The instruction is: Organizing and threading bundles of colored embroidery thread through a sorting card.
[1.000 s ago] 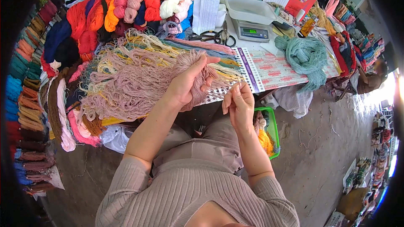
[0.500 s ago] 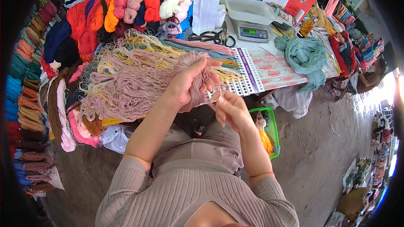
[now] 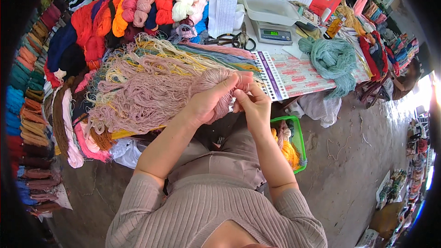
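White table (image 3: 265, 49) under 1 digital scale (image 3: 278, 37), red-patterned sheet (image 3: 303, 76), purple-striped card (image 3: 271, 76) and coloured skeins (image 3: 165, 3).

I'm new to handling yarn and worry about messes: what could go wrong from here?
The mauve bundle in the left hand sits beside loose mauve strands; they could tangle. The right hand, fingers close to the bundle, might snag a strand. The teal skein overhangs the edge of the table, so a knock could pull it off.

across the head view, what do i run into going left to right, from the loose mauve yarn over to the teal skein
loose mauve yarn → left hand → right hand → green basket → teal skein
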Demonstrator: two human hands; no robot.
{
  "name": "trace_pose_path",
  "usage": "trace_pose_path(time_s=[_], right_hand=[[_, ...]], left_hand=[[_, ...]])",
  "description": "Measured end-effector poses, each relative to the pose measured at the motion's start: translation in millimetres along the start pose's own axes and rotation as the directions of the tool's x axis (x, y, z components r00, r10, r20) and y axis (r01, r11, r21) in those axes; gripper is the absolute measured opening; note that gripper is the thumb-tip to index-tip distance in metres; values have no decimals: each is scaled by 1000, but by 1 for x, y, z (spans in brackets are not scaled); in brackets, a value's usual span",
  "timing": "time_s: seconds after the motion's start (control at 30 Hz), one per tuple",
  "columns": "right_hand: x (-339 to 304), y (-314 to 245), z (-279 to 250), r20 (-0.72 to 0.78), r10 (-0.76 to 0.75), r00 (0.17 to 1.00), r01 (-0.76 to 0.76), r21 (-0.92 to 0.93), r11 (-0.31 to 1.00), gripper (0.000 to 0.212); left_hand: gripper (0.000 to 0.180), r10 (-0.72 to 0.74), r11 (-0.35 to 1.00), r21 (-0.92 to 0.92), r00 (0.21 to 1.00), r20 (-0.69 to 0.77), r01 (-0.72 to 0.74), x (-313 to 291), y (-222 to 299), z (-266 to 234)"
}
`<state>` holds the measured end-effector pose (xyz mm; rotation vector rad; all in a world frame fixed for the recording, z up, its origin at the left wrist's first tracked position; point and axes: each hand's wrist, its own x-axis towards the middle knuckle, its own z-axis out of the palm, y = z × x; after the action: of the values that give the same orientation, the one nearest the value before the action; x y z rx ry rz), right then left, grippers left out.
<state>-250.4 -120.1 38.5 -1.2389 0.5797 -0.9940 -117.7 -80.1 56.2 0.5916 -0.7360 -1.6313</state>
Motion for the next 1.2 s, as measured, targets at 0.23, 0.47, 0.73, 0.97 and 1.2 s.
trace_pose_path(time_s=[0.23,0.47,0.73,0.97,1.2], right_hand=[[-1,2,-4,30,-96,995,91,127,988,8],[-9,-6,1,-49,-35,998,47,273,961,14],[-7,-7,-42,-40,-366,930,286,-546,787,9],[-14,-60,-170,-434,-236,870,493,742,455,14],[-85,-56,-340,-604,-159,781,516,480,710,14]], left_hand=[[41,-25,985,-173,999,-33,19,4,-2,-1],[38,12,987,-155,993,-114,-30,0,6,4],[35,69,791,600,958,-278,118,-18,64,-22],[43,-6,990,129,937,-349,54,-72,198,-150],[39,99,993,-8,871,-481,-117,-157,373,-272]])
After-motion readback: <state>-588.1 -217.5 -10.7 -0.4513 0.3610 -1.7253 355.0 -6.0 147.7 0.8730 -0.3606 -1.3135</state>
